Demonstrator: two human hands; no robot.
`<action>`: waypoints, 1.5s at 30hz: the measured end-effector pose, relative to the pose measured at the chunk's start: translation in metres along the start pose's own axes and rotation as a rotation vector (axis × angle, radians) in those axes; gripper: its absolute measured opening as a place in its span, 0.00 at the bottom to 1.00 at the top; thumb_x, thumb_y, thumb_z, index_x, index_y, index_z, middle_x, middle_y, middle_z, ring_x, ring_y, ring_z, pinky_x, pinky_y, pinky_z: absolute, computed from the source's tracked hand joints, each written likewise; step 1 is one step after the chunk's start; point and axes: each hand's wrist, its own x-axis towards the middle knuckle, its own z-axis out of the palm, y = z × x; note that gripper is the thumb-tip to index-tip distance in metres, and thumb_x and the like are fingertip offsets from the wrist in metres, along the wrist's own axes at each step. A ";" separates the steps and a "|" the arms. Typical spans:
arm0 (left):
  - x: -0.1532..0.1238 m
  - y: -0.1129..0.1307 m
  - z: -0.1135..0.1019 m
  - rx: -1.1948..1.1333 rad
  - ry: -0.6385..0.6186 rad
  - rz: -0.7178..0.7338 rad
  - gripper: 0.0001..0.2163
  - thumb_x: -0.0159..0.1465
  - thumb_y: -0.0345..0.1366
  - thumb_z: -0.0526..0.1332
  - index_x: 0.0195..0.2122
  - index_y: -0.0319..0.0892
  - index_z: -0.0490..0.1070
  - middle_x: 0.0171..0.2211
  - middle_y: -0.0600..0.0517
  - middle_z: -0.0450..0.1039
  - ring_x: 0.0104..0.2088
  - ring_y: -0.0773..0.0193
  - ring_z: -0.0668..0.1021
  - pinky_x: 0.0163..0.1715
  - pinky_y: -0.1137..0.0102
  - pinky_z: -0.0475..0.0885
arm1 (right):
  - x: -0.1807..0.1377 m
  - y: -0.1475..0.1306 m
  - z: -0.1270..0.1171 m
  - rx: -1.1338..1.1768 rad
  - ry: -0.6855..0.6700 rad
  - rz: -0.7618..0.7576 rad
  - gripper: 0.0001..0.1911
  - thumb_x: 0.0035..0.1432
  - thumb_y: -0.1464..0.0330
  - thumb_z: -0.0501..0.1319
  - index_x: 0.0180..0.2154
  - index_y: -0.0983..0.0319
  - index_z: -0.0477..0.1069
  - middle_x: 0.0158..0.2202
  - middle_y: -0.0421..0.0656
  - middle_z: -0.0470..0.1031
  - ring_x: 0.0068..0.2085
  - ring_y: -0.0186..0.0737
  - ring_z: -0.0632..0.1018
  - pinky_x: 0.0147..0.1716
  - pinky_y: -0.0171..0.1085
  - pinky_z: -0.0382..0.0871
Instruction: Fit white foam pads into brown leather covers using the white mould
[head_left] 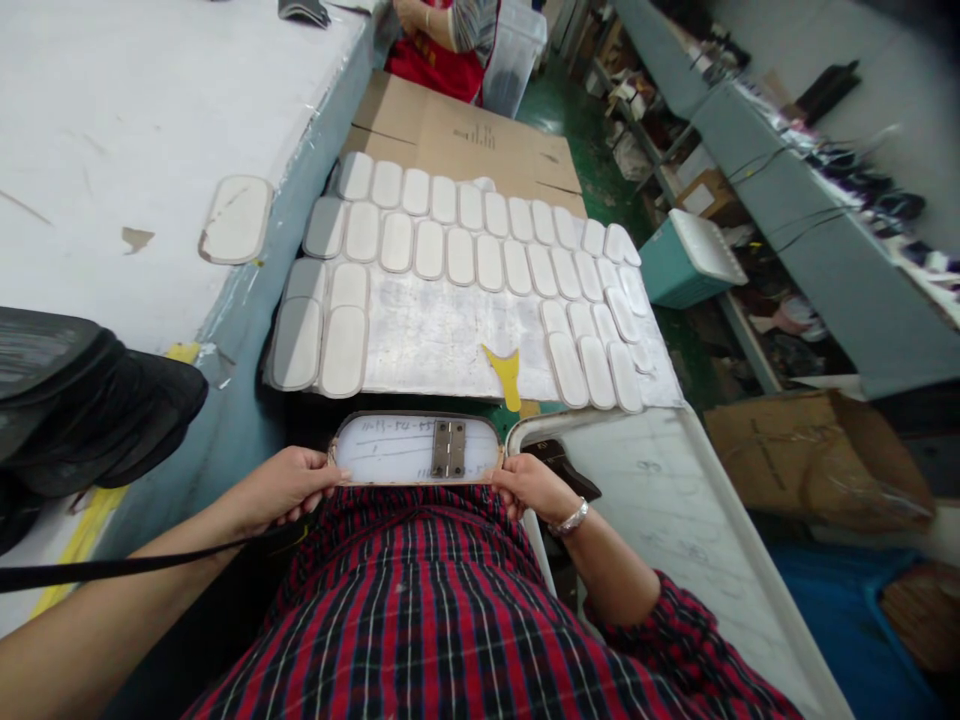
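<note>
Close to my body I hold a white oval plastic template (397, 452) with a metal hinge (450, 447) and handwritten marks on it. A brown and dark edge shows around its rim. My left hand (301, 484) pinches its left end. At the right end, my right hand (534, 486), with a bracelet on the wrist, has its fingers closed on the rim. Just beyond lies a yellow forked piece (507, 376) on a pale board (427, 345). Rows of white oval pieces (429, 249) with darker borders cover much of that board.
A single oval piece (237, 220) rests on the white table (135, 110) at left, near dark stacked pieces (90, 410). A white-topped panel (660, 500) stands at my right. Behind the board are cardboard (465, 130) and another person in red (439, 60). A teal bin (686, 262) stands right.
</note>
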 end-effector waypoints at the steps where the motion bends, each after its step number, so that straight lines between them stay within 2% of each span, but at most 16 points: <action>1: 0.000 0.000 0.000 0.013 -0.005 0.005 0.19 0.50 0.52 0.59 0.20 0.40 0.60 0.12 0.58 0.59 0.10 0.74 0.58 0.09 0.78 0.49 | 0.001 -0.002 -0.003 -0.060 0.017 -0.013 0.14 0.56 0.62 0.55 0.23 0.64 0.61 0.14 0.35 0.64 0.15 0.29 0.70 0.12 0.25 0.62; 5: 0.002 0.006 -0.009 0.170 0.010 0.099 0.21 0.52 0.57 0.54 0.22 0.41 0.62 0.15 0.55 0.64 0.13 0.69 0.65 0.12 0.76 0.55 | 0.000 -0.013 -0.014 -0.316 0.136 -0.100 0.13 0.58 0.61 0.52 0.28 0.64 0.63 0.24 0.40 0.72 0.20 0.31 0.74 0.17 0.27 0.63; 8: 0.005 0.014 -0.018 0.397 0.148 0.260 0.21 0.56 0.56 0.48 0.22 0.42 0.61 0.17 0.54 0.64 0.17 0.65 0.68 0.17 0.73 0.60 | -0.007 -0.022 -0.010 -0.538 0.195 -0.147 0.14 0.60 0.64 0.49 0.26 0.64 0.64 0.23 0.42 0.73 0.22 0.30 0.74 0.20 0.27 0.60; 12: 0.009 0.018 -0.022 0.686 0.305 0.451 0.17 0.58 0.48 0.47 0.20 0.42 0.60 0.20 0.50 0.67 0.24 0.61 0.70 0.25 0.70 0.60 | -0.015 -0.025 0.003 -0.786 0.433 -0.215 0.16 0.60 0.66 0.49 0.22 0.64 0.65 0.23 0.43 0.72 0.25 0.32 0.73 0.25 0.30 0.57; 14: 0.008 0.017 -0.020 0.749 0.319 0.478 0.16 0.59 0.46 0.45 0.21 0.42 0.61 0.22 0.49 0.68 0.26 0.60 0.71 0.27 0.69 0.59 | -0.016 -0.024 0.008 -0.840 0.518 -0.209 0.17 0.61 0.67 0.47 0.22 0.63 0.65 0.24 0.44 0.73 0.26 0.33 0.72 0.27 0.31 0.55; 18: 0.006 0.013 -0.015 0.801 0.309 0.482 0.16 0.60 0.45 0.43 0.22 0.42 0.61 0.22 0.48 0.68 0.25 0.59 0.70 0.27 0.69 0.57 | -0.010 -0.021 0.008 -0.904 0.576 -0.217 0.17 0.62 0.68 0.46 0.24 0.63 0.67 0.26 0.44 0.74 0.28 0.35 0.72 0.28 0.33 0.53; 21: 0.006 0.011 -0.015 0.756 0.315 0.456 0.17 0.60 0.45 0.43 0.21 0.42 0.61 0.21 0.49 0.68 0.23 0.60 0.70 0.25 0.69 0.56 | -0.007 -0.019 0.005 -0.904 0.573 -0.263 0.18 0.62 0.68 0.45 0.24 0.63 0.66 0.25 0.44 0.73 0.28 0.34 0.71 0.28 0.33 0.52; 26: 0.006 0.011 -0.016 0.583 0.315 0.356 0.20 0.61 0.49 0.43 0.20 0.43 0.61 0.16 0.52 0.66 0.21 0.62 0.70 0.24 0.71 0.57 | -0.011 -0.020 0.002 -0.808 0.462 -0.319 0.14 0.60 0.65 0.50 0.26 0.63 0.65 0.24 0.41 0.70 0.26 0.32 0.69 0.27 0.31 0.53; 30: 0.002 0.011 -0.013 0.567 0.327 0.396 0.20 0.59 0.52 0.48 0.19 0.42 0.61 0.18 0.52 0.67 0.22 0.62 0.70 0.24 0.71 0.58 | -0.013 -0.020 -0.002 -0.740 0.382 -0.311 0.12 0.56 0.62 0.54 0.28 0.64 0.66 0.25 0.41 0.70 0.26 0.32 0.69 0.26 0.30 0.54; 32: 0.000 0.010 -0.012 0.560 0.320 0.418 0.17 0.58 0.51 0.50 0.22 0.42 0.63 0.20 0.52 0.68 0.23 0.61 0.71 0.24 0.71 0.59 | -0.012 -0.021 -0.005 -0.728 0.352 -0.308 0.13 0.56 0.61 0.54 0.28 0.64 0.67 0.25 0.41 0.70 0.26 0.32 0.69 0.25 0.30 0.54; 35: -0.003 0.010 -0.011 0.486 0.294 0.402 0.15 0.58 0.46 0.47 0.25 0.42 0.65 0.23 0.51 0.70 0.25 0.61 0.71 0.25 0.71 0.61 | -0.009 -0.023 -0.008 -0.743 0.360 -0.299 0.15 0.58 0.60 0.52 0.25 0.63 0.66 0.23 0.41 0.70 0.25 0.32 0.69 0.25 0.30 0.54; 39: -0.007 0.012 -0.012 0.383 0.256 0.366 0.14 0.58 0.41 0.45 0.23 0.42 0.64 0.21 0.52 0.68 0.22 0.64 0.71 0.22 0.73 0.63 | -0.006 -0.026 -0.009 -0.799 0.374 -0.289 0.17 0.59 0.64 0.49 0.21 0.62 0.62 0.21 0.41 0.69 0.24 0.32 0.70 0.24 0.30 0.54; 45: -0.003 0.012 -0.016 0.156 0.166 0.324 0.10 0.55 0.38 0.48 0.24 0.40 0.64 0.19 0.53 0.66 0.20 0.65 0.71 0.15 0.75 0.63 | -0.001 -0.024 -0.011 -0.838 0.341 -0.295 0.17 0.60 0.63 0.46 0.22 0.61 0.61 0.22 0.41 0.70 0.25 0.34 0.72 0.24 0.31 0.55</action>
